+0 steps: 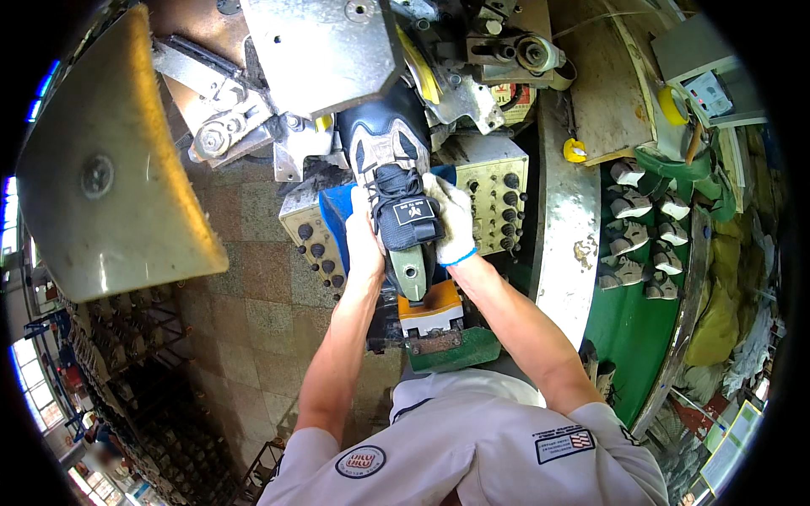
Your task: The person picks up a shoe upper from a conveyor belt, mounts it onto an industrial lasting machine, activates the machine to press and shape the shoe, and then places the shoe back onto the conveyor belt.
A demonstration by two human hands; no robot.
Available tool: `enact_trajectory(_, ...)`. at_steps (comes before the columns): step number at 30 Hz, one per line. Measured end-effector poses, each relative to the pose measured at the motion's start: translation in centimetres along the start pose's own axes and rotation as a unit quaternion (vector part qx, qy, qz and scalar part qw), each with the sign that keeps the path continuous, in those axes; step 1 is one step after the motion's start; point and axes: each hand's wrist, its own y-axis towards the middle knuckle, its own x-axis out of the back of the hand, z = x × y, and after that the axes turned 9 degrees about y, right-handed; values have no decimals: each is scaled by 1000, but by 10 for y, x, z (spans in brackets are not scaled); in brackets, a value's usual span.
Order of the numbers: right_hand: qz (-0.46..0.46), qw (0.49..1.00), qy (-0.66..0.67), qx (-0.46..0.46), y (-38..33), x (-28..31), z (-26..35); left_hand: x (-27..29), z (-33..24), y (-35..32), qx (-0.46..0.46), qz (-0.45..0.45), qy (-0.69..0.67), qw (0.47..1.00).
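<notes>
Between both hands is a shoe upper (394, 184) with black laces and a padded black tongue, its grey and black toe pointing away from me under the machine. A green last (410, 268) with a round hole shows in its heel opening. My left hand (364, 240) is closed along the shoe's left side. My right hand (451, 218), in a white glove with a blue cuff, grips its right side by the tongue. The fingertips are partly hidden by the shoe. Below the heel stands an orange-topped support (429, 305).
A thick metal plate (325, 55) and clamp arms of the machine overhang the toe. Knobbed control boxes (496, 198) flank the shoe. A large translucent shield (118, 177) hangs at left. At right, shoes (626, 238) line a green conveyor (629, 325) behind a metal edge (567, 228).
</notes>
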Motion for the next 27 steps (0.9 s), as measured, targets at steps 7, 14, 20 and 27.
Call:
enact_trajectory(7,2,999,-21,34,-2,-17,0,8,-4,1,-63,-13,109,992)
enact_trajectory(14,20,995,-74,59,-9,-23,6,11,3,1,-113,-38,111,987)
enact_trajectory(20,-61,993,-94,37,8,17,5,0,-3,-11,-103,16,-14,994)
enact_trajectory(27,21,966,-208,150,-111,128,90,101,211,-105,-40,-171,438,882)
